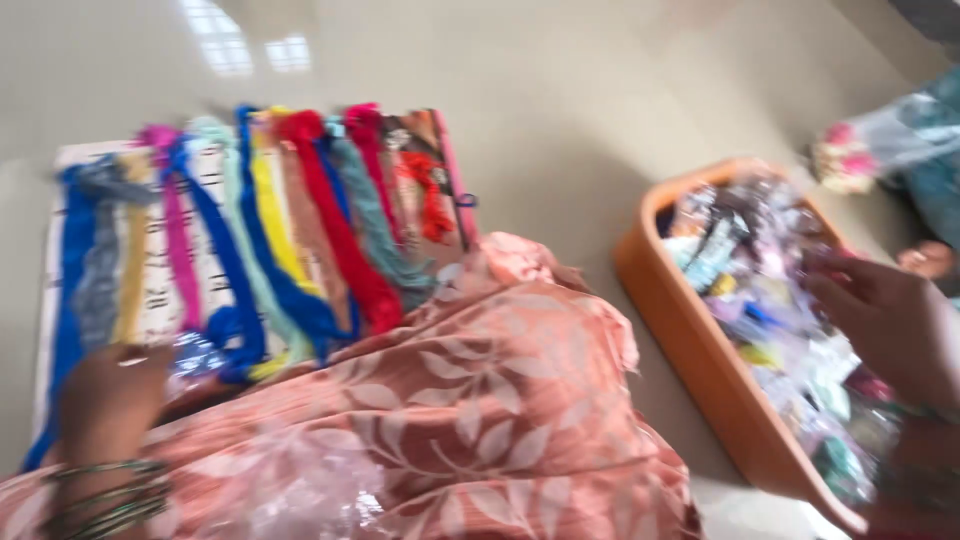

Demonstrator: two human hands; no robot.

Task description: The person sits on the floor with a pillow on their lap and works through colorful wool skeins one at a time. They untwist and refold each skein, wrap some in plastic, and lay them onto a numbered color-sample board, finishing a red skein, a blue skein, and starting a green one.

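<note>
At the near left, the left hand [112, 395], bangles at the wrist, rests on the near edge of a board [60, 260] draped with coloured yarn skeins [290, 230]; its finger spread is too blurred to tell. A peach leaf-print cloth [480, 400] lies between, and at right the right hand [895, 325] reaches into an orange tray [690, 340] of small clear packets [770, 300], fingers loosely curled over them, holding nothing clearly

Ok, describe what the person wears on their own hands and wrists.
The left hand is bare, with a stack of thin green and gold metal bangles round the wrist. The right hand is bare too; dark bangles seem to circle its wrist, but blur hides their detail. No sleeves show.
</note>
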